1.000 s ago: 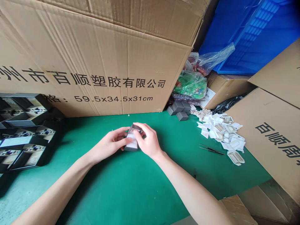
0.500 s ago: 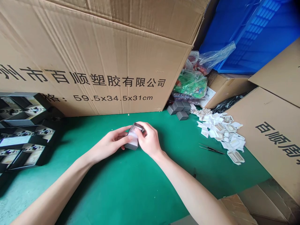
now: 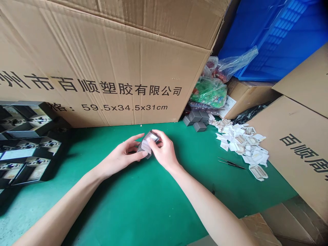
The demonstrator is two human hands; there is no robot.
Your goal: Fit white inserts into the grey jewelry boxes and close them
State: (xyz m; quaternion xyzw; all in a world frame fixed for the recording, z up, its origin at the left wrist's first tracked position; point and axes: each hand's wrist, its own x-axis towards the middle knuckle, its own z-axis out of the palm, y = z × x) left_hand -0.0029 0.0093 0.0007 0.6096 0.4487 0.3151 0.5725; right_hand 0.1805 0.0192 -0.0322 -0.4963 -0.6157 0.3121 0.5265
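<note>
My left hand (image 3: 120, 158) and right hand (image 3: 164, 151) both grip a small grey box (image 3: 146, 145), tilted between them over the green mat (image 3: 153, 205). Tweezers (image 3: 232, 164) and white inserts (image 3: 241, 143) lie right of my right hand.

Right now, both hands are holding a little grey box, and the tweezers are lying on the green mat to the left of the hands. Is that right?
Not quite. The head view shows the tweezers lying to the right of the hands, beside the white pieces on the green mat. The rest is right: the left hand and right hand are holding the little grey box.
</note>
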